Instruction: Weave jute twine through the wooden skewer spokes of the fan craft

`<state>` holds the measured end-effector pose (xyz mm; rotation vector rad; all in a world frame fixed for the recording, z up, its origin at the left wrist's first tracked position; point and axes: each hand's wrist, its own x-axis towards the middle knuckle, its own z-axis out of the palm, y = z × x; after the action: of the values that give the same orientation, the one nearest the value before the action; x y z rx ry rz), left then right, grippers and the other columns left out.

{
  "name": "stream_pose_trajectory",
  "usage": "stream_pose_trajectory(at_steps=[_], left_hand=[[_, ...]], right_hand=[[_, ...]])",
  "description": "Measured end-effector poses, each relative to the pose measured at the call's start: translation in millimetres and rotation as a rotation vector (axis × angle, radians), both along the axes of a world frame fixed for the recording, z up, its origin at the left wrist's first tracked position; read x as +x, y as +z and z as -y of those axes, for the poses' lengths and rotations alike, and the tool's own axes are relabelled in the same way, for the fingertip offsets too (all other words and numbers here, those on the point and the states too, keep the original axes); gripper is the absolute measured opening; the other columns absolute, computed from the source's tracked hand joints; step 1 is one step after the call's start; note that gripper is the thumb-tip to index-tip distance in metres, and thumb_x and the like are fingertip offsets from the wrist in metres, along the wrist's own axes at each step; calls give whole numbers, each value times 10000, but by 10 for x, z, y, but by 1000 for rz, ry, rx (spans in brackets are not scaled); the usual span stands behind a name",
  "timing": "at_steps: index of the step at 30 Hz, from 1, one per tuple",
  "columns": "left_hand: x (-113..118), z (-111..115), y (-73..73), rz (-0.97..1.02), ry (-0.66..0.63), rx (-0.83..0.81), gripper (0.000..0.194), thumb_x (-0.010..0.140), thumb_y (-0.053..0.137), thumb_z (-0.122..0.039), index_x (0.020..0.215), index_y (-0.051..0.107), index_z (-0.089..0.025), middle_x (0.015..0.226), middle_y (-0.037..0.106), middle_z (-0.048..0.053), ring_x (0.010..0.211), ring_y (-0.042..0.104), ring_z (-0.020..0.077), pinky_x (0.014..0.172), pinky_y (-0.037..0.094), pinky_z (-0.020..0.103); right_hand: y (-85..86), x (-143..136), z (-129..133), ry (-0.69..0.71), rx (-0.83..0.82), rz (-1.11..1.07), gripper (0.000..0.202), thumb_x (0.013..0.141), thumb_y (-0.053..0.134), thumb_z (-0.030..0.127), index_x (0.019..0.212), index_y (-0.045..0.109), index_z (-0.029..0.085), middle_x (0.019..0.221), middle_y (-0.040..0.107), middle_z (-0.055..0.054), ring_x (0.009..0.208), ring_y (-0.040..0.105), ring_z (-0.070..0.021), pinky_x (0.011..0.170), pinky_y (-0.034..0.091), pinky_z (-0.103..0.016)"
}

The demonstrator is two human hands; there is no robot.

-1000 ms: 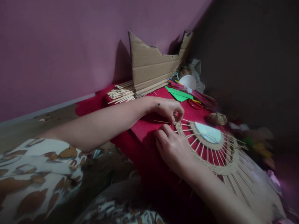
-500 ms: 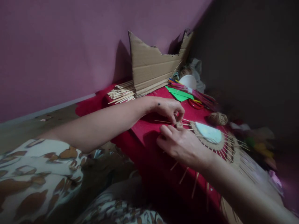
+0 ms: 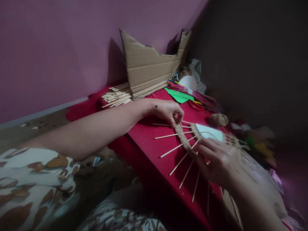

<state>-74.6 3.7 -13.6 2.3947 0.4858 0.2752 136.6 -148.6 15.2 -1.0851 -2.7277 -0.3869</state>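
A half-round piece of work with thin wooden sticks [image 3: 168,151] fanning out from a pale blue centre [image 3: 209,132] lies on the red-covered table. A curved band of woven twine [image 3: 182,136] runs across the sticks. My left hand [image 3: 169,111] pinches the band's far end between thumb and fingertips. Lower along the same band, my right hand [image 3: 218,160] is closed, with thumb and fingers bent around it near the sticks. The right hand covers part of the work's near right side.
Torn cardboard [image 3: 151,70] stands against the wall beside a bundle of sticks [image 3: 117,94]. Behind the work lie a green sheet [image 3: 179,95], red-handled scissors [image 3: 196,106], a twine ball [image 3: 218,119] and a white round object [image 3: 188,82]. The red table's [image 3: 141,141] near edge slopes diagonally.
My right hand has moved right and down along the band, away from my left hand, uncovering more woven twine and sticks. The left hand keeps its pinch. The view has shifted slightly.
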Motion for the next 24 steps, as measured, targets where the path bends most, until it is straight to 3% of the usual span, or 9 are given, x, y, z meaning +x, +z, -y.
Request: stream_pose_trajectory(at_steps=[5,19,24], left_hand=[[-3,6,17,-29,15,-22,201,697,672,-238,883,666,-164,715,564,-21,696,483,115,623,333,219],[-13,35,47,-66,87,-10,321,710,674,-379,944,669,-159,789,606,-10,730,520,107,656,371,195],[-79,57,104,7,259,16,350,738,634,-364,1016,657,-152,889,643,32,811,562,134,715,419,221]], right_hand=[[-150,72,44,-47,45,-129,106,820,566,164,793,668,166,675,629,-38,661,578,-152,611,419,-265],[-265,174,91,-90,28,-179,207,834,505,183,662,620,166,602,587,-29,589,515,-129,595,386,-265],[-315,235,53,-154,1,-190,206,814,502,194,643,614,165,604,575,-24,579,485,-125,586,351,-260]])
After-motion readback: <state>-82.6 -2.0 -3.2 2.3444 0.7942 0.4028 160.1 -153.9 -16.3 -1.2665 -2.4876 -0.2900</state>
